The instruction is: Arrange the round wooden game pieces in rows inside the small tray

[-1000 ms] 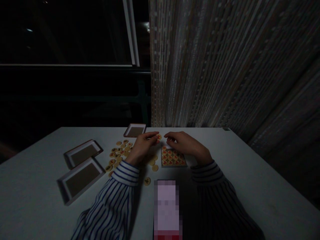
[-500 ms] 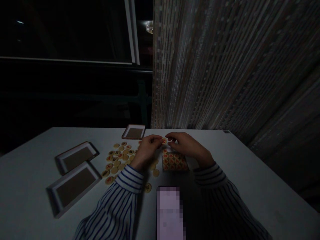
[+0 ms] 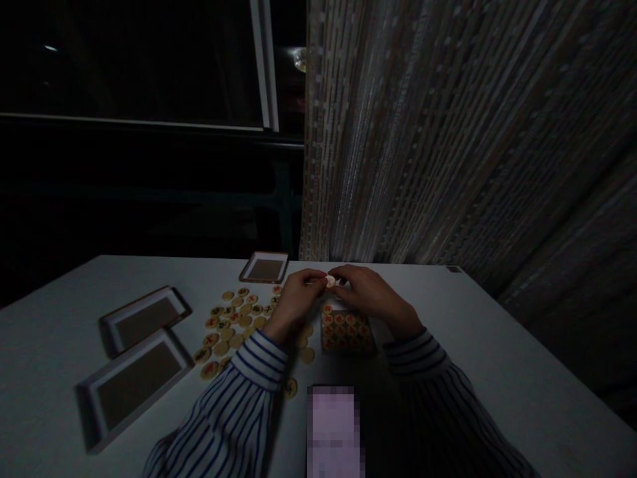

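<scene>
A round wooden Chinese chess piece (image 3: 330, 282) with a red character is pinched by my left hand (image 3: 297, 297) at its left edge. My right hand (image 3: 371, 291) has its thumb and forefinger closed around the other side of the same piece. Just below my right hand stands a small box (image 3: 347, 350) with rows of red-marked pieces in it. Many loose pieces (image 3: 245, 320), some red, some black and some blank side up, lie spread left of and partly behind my left hand. One black-marked piece (image 3: 290, 388) lies near my left sleeve.
Two shallow open trays or lids (image 3: 134, 392) (image 3: 144, 320) lie at the left of the white table (image 3: 497, 372). A smaller open one (image 3: 263, 267) is at the far edge. A phone (image 3: 332, 431) lies in front of me. A string curtain (image 3: 398, 133) hangs behind.
My right fingers have closed in on the piece that my left hand holds. The piece has shifted slightly right and tilted. The camera view has moved a little.
</scene>
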`<state>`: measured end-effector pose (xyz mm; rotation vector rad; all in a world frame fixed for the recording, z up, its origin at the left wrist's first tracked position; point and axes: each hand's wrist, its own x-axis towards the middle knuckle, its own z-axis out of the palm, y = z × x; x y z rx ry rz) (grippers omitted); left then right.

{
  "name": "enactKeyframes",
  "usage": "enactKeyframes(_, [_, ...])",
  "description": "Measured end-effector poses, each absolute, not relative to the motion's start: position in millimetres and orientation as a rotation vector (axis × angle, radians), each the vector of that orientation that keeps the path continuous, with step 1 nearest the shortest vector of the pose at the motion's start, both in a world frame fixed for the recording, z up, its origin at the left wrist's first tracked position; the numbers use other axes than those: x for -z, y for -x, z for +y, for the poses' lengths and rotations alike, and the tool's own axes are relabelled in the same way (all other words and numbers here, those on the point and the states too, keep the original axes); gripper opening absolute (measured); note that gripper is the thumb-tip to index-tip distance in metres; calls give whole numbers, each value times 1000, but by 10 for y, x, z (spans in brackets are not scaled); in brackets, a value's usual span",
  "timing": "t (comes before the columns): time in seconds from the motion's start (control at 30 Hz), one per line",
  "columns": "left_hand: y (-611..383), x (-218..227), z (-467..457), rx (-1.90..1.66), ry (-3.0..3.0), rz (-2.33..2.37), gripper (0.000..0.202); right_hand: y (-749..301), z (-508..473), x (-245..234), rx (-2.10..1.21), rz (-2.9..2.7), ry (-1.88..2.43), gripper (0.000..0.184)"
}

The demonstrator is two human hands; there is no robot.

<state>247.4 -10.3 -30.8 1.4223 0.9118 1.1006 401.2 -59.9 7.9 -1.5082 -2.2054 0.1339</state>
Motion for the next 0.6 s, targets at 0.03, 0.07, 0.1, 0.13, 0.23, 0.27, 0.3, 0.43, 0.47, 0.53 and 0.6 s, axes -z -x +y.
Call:
enactKeyframes(0.03, [-2481,304,-97,-1101,-1416,909,22,-4023,-594,-72,-124,-2202,1506,28])
enactKeyframes(0.07, [-2484,298,-95,-1100,-1404,909,20,-4032,-590,-64,-115,-2204,1498,29])
enactKeyframes(0.1, [-2482,288,-98,-1096,-1393,913,19,-4038,-585,-56,-106,-2206,1487,29])
enactKeyframes(0.13, [-2478,276,-104,-1093,-1383,920,18,-4040,-580,-49,-95,-2205,1475,30])
enactKeyframes(0.23, [-2458,235,-130,-1094,-1344,925,17,-4035,-564,-33,-78,-2200,1435,29])
enactKeyframes(0.27, [-2454,226,-136,-1098,-1331,920,17,-4032,-558,-28,-80,-2198,1421,29])
enactKeyframes(0.3, [-2453,222,-139,-1100,-1325,913,17,-4030,-552,-23,-83,-2194,1409,28])
enactKeyframes(0.43, [-2473,264,-111,-1114,-1337,924,17,-4035,-529,9,-102,-2182,1391,27])
enactKeyframes(0.47, [-2481,286,-97,-1117,-1336,928,17,-4039,-524,18,-103,-2177,1393,28])
enactKeyframes(0.53, [-2495,332,-68,-1117,-1335,926,19,-4045,-516,31,-112,-2176,1400,30])
enactKeyframes(0.6, [-2503,378,-41,-1107,-1352,916,19,-4048,-511,36,-128,-2180,1416,30])
